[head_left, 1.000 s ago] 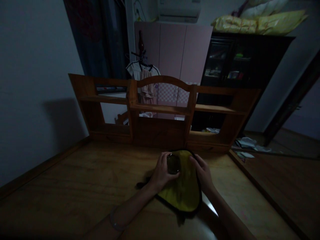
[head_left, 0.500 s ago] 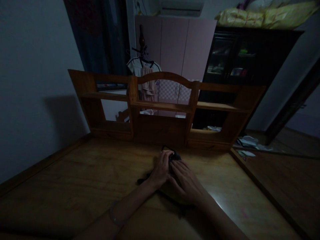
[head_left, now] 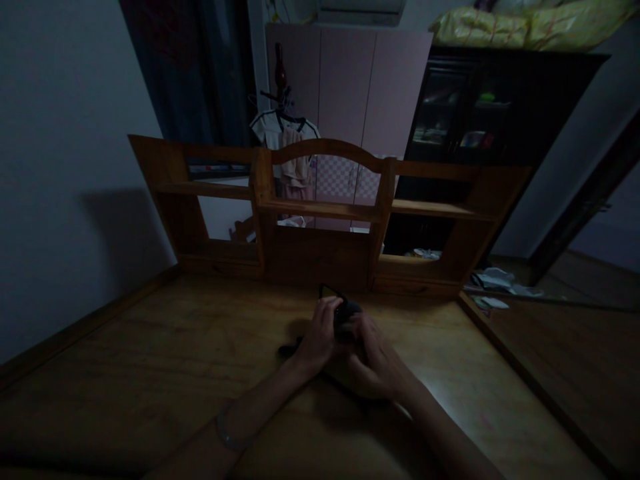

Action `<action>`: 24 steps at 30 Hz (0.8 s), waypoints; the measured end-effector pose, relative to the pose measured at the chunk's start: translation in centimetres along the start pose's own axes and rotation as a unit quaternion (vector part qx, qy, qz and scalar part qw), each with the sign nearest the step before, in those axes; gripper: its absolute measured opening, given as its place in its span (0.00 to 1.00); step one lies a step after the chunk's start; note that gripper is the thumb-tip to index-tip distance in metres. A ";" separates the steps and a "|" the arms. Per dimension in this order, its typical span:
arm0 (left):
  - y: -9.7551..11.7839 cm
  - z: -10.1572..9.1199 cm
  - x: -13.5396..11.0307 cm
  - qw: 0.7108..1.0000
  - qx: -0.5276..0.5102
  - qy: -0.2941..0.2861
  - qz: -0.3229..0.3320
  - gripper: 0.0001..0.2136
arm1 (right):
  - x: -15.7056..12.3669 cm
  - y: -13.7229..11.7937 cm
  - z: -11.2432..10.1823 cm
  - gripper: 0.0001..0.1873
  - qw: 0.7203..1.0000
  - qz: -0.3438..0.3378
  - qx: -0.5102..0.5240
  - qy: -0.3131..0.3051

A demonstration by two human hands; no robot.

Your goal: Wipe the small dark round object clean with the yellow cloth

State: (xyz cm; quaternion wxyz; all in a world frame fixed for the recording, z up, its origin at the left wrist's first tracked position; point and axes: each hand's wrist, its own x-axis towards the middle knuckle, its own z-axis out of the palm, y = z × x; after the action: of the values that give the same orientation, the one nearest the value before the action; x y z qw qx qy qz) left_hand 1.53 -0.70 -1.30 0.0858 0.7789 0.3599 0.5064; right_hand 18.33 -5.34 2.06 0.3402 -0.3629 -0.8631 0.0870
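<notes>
A dark object [head_left: 349,311] with a rounded, glossy-looking top lies on the wooden desk surface [head_left: 165,340]; in this dim light I cannot make out its kind. A thin dark loop sticks out at its far left, and a short black strap-like end [head_left: 287,350] pokes out near my left wrist. My left hand [head_left: 320,338] is closed round the object's left side, fingers curled over the top. My right hand [head_left: 377,357] is at its right side with fingers bent in against it. Both hands hide much of the object, including most of its near part.
A wooden shelf unit [head_left: 320,212] with open compartments stands along the desk's far edge. A wall [head_left: 60,200] borders the left side, and a raised wooden rim [head_left: 520,373] runs down the right. Beyond are pink cabinets [head_left: 347,93], hanging clothes [head_left: 295,157] and a dark cupboard [head_left: 530,113].
My right hand's fingers have gone from lying stretched over the object to bent, uncovering more of its dark top. My left hand keeps its hold. The view has shifted slightly.
</notes>
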 end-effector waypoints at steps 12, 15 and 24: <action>0.3 -0.1 0.2 1.000 -0.019 0.024 0.001 0.28 | 0.4 -1.6 0.0 0.23 0.993 -0.040 -0.113 -0.004; -0.1 0.0 0.0 1.000 -0.012 0.014 0.004 0.31 | 0.1 -1.6 -0.2 0.25 0.996 -0.047 -0.077 -0.019; -0.2 0.5 -0.1 0.999 -0.033 0.011 -0.016 0.31 | 0.3 -1.2 0.0 0.07 0.993 -0.043 -0.110 -0.017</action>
State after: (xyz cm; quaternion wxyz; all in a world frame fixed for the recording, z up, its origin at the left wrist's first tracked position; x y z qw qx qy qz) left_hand 1.84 -0.47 -1.75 0.1155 0.7641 0.3561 0.5253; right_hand 17.47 -6.01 2.73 0.2866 -0.3588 -0.8881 -0.0174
